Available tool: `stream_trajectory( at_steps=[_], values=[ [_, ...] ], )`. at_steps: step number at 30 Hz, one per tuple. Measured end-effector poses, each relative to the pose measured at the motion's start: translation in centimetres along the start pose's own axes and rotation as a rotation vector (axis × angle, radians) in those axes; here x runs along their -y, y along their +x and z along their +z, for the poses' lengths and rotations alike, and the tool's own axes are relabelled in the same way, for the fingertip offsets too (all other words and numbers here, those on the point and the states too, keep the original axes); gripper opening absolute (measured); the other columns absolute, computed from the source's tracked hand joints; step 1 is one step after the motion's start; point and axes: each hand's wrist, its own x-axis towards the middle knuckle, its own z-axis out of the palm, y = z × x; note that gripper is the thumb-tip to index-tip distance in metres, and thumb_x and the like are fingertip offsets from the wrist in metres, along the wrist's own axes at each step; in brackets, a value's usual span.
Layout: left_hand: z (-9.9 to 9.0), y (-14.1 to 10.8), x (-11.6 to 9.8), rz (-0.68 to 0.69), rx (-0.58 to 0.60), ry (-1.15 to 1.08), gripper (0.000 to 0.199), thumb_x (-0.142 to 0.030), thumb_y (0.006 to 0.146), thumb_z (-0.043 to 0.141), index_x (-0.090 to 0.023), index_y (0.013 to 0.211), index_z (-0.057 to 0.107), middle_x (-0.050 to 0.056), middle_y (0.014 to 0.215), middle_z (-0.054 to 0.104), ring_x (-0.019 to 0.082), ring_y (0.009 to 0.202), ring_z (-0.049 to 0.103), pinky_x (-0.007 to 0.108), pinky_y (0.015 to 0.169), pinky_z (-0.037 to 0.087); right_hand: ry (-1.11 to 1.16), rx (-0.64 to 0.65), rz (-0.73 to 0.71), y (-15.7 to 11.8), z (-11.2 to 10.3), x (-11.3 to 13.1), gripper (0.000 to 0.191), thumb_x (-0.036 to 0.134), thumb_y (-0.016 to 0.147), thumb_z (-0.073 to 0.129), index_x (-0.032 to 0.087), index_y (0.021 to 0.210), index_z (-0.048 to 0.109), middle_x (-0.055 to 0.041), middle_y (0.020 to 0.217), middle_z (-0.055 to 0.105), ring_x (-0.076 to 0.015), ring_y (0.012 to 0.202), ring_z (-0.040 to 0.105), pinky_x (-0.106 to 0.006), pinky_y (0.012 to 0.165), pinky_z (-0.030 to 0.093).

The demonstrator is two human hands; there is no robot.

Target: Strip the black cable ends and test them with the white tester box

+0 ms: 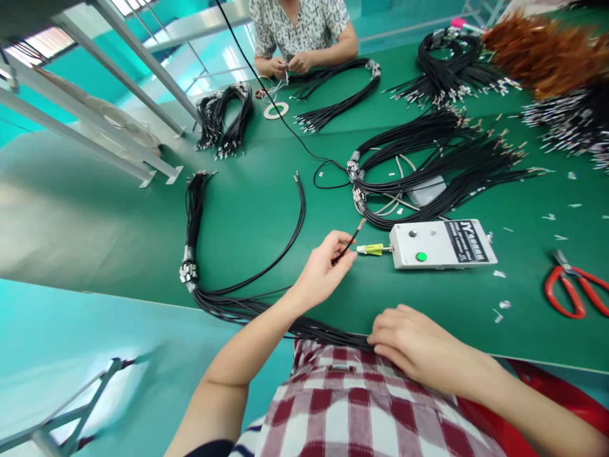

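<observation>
Pinches one black cable (pixel 352 240) between thumb and fingers of the left hand (pixel 328 266), with no gap left, and with the bare copper end slanting up and right, away from the body; has the yellow plug (pixel 375 249) just right of those fingertips, level and sideways, with the pale nose facing them and the white box (pixel 442 244) behind, far nearer the left than the right hand (pixel 406 333); curls the right fingers loosely at the cable bundle (pixel 323 331), cannot tell whether gripping or just resting
</observation>
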Motion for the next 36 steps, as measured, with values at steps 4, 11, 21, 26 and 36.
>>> stream_trajectory(
  at_steps=[4, 11, 21, 26, 36],
  values=[
    [1.9, -0.8, -2.0, -0.010, 0.092, -0.176, 0.025, -0.041, 0.095, 0.055, -0.017, 0.101, 0.059, 0.000, 0.073, 0.058, 0.008, 0.056, 0.050, 0.021, 0.054, 0.042, 0.175, -0.478, 0.101, 0.9, -2.0, -0.8, 0.016, 0.028, 0.097, 0.056, 0.025, 0.098, 0.072, -0.0020, 0.094, 0.074, -0.0165, 0.085, 0.067, -0.031, 0.076, 0.050],
    [3.1, -2.0, -1.4, -0.186, 0.196, -0.341, 0.037, -0.050, 0.090, 0.060, -0.014, 0.096, 0.063, 0.002, 0.065, 0.066, 0.007, 0.041, 0.049, 0.021, 0.042, 0.034, 0.365, -0.917, 0.201, 2.2, -2.5, -0.9, 0.012, 0.027, 0.094, 0.061, 0.025, 0.098, 0.072, -0.0023, 0.089, 0.074, -0.0172, 0.078, 0.068, -0.030, 0.066, 0.054],
    [3.4, -1.9, -1.0, -0.210, 0.179, -0.373, 0.037, -0.050, 0.089, 0.061, -0.013, 0.095, 0.062, 0.002, 0.063, 0.066, 0.006, 0.039, 0.048, 0.020, 0.041, 0.035, -0.122, -0.953, 0.002, 2.1, -0.9, -1.6, 0.034, 0.013, 0.093, 0.060, 0.026, 0.124, 0.066, -0.0051, 0.103, 0.074, -0.0182, 0.092, 0.069, -0.034, 0.082, 0.054],
    [3.6, -2.0, -0.6, -0.205, 0.135, -0.373, 0.037, -0.050, 0.091, 0.060, -0.013, 0.094, 0.059, 0.001, 0.063, 0.065, 0.006, 0.039, 0.049, 0.019, 0.040, 0.034, -0.422, -0.978, -0.059, 1.8, 0.6, -2.3, 0.042, 0.007, 0.087, 0.065, 0.022, 0.125, 0.064, -0.0054, 0.102, 0.076, -0.0182, 0.085, 0.070, -0.033, 0.073, 0.049],
    [3.9, -2.7, 0.3, -0.098, 0.129, -0.235, 0.027, -0.040, 0.098, 0.052, -0.014, 0.101, 0.060, 0.000, 0.068, 0.063, 0.005, 0.046, 0.047, 0.019, 0.047, 0.038, 0.417, -0.994, 0.156, 3.1, -0.1, -1.6, 0.010, 0.021, 0.089, 0.069, 0.023, 0.099, 0.069, -0.0008, 0.093, 0.069, -0.0106, 0.067, 0.059, -0.028, 0.061, 0.046]
  ],
)
